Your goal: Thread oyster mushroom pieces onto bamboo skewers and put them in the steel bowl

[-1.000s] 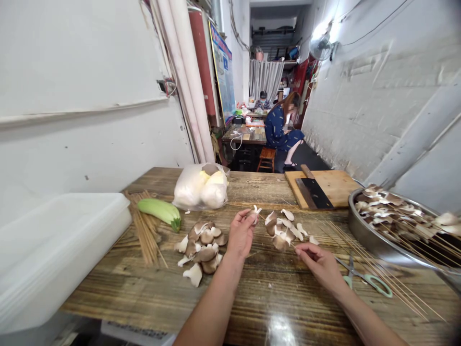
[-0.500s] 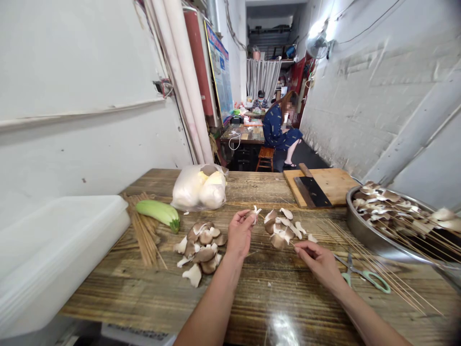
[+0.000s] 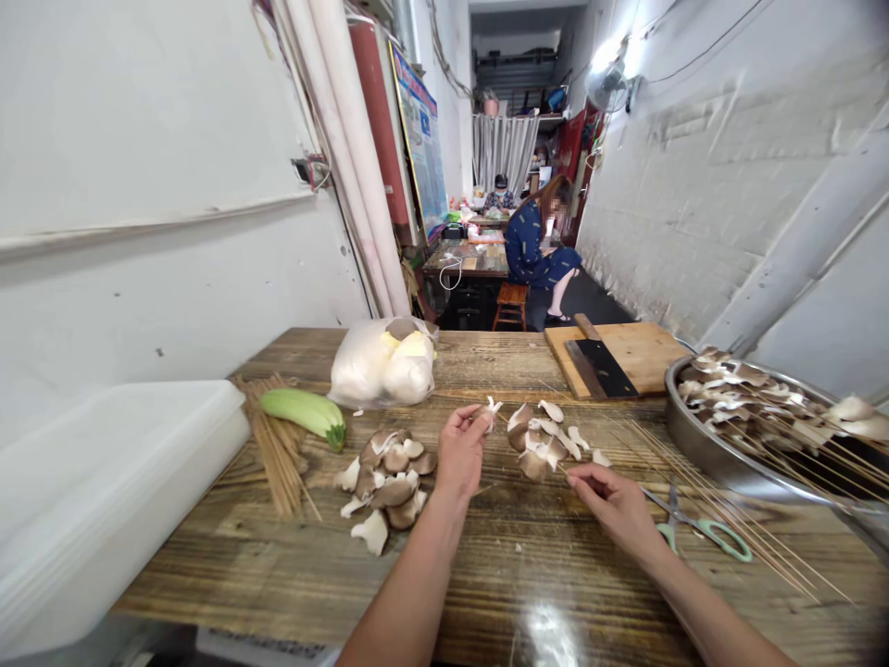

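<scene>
My left hand (image 3: 459, 452) pinches a small mushroom piece (image 3: 488, 410) above the wooden table (image 3: 278, 565). My right hand (image 3: 612, 505) is closed on the end of a thin bamboo skewer with several mushroom pieces (image 3: 538, 442) threaded on it; the skewer's tip points toward the left hand. A pile of loose mushroom pieces (image 3: 386, 477) lies on the table left of my left hand.
A metal basin (image 3: 722, 463) of finished mushroom skewers stands at the right, with loose skewers (image 3: 701, 500) and green-handled scissors (image 3: 705, 528) beside it. A cleaver (image 3: 597, 366) lies on a cutting board (image 3: 645, 347). At left are a white plastic bin (image 3: 104, 482), a green vegetable (image 3: 306, 409), sticks, and a bagged white food (image 3: 381, 363). A person sits far back.
Both hands have stayed almost in place; only the view has shifted slightly.
</scene>
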`<state>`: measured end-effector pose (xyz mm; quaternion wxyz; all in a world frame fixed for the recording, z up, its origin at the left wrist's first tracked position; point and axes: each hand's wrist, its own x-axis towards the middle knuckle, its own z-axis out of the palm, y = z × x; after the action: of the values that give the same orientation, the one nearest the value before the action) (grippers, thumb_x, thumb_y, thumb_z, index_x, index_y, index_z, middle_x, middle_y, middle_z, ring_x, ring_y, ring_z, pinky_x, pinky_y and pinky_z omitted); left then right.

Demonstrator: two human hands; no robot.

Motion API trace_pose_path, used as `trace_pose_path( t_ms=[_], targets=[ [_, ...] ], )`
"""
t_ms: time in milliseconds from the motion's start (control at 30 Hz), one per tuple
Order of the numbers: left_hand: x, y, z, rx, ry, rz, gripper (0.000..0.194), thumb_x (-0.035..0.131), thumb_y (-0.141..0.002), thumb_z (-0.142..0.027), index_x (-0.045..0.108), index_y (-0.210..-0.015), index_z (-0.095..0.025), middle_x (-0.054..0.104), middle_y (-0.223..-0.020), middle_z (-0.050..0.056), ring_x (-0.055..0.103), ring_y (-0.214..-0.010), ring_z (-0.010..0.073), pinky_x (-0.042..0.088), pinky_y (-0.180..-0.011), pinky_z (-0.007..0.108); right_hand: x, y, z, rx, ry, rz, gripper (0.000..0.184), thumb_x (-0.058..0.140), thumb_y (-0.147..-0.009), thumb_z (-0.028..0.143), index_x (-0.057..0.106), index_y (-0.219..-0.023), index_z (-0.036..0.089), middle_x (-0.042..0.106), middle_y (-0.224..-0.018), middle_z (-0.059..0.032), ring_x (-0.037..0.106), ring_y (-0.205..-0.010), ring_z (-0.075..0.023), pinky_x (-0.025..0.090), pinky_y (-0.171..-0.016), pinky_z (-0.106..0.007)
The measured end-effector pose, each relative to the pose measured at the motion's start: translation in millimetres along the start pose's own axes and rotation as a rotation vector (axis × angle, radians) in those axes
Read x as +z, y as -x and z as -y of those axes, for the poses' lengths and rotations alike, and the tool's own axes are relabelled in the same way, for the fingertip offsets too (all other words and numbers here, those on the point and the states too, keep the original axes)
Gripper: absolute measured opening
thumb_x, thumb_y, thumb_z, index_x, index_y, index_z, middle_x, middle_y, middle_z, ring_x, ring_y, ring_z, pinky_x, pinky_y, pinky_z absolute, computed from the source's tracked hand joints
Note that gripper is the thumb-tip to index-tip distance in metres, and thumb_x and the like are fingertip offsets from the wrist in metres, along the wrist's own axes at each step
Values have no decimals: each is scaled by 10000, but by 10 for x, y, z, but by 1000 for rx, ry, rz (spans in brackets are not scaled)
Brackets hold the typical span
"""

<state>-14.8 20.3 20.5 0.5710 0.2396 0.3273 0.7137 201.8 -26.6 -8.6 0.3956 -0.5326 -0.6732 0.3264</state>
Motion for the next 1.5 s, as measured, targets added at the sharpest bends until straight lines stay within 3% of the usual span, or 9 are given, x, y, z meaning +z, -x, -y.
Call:
trace_pose_path(
  t_ms=[300, 633, 900, 1133, 1500],
  targets=[
    [-43, 8, 42, 134, -276, -32, 275, 721, -614, -231, 588, -841, -153, 635, -739, 4, 562, -690, 94, 406, -717, 241, 4, 5, 2, -2, 1, -15, 232, 544, -784, 379, 661, -794, 179, 671, -736, -40, 598, -661, -173, 466, -590, -251],
    [56, 111, 58, 188, -512, 27, 239, 709, -610, -237, 619, -815, -154, 648, -749, 39, 578, -690, 129, 428, -665, 241, 8, 9, 38, -5, 8, -24, 227, 538, -793, 378, 653, -793, 182, 660, -731, -39, 582, -653, -168, 453, -575, -247],
    [45, 94, 50, 113, -319, 81, 303, 683, -667, -287, 587, -922, -154, 644, -863, 62, 590, -805, 143, 456, -769, 285, -4, 13, 67, -9, -4, -29, 236, 534, -799, 381, 651, -794, 176, 648, -719, -35, 567, -645, -161, 443, -582, -244],
    [-18, 56, 78, -5, -280, 140, 328, 666, -694, -324, 601, -971, -160, 649, -857, 59, 593, -780, 141, 466, -717, 270, -7, -6, 86, -3, -38, -26, 262, 538, -782, 413, 652, -770, 177, 618, -649, -22, 543, -587, -149, 430, -542, -238],
    [12, 80, 63, -53, -284, 152, 254, 714, -631, -320, 653, -796, -136, 620, -714, 21, 534, -633, 92, 433, -635, 216, 37, -2, 24, -11, -11, -34, 250, 540, -787, 395, 650, -770, 171, 634, -676, -27, 547, -600, -149, 433, -558, -241]
  ],
)
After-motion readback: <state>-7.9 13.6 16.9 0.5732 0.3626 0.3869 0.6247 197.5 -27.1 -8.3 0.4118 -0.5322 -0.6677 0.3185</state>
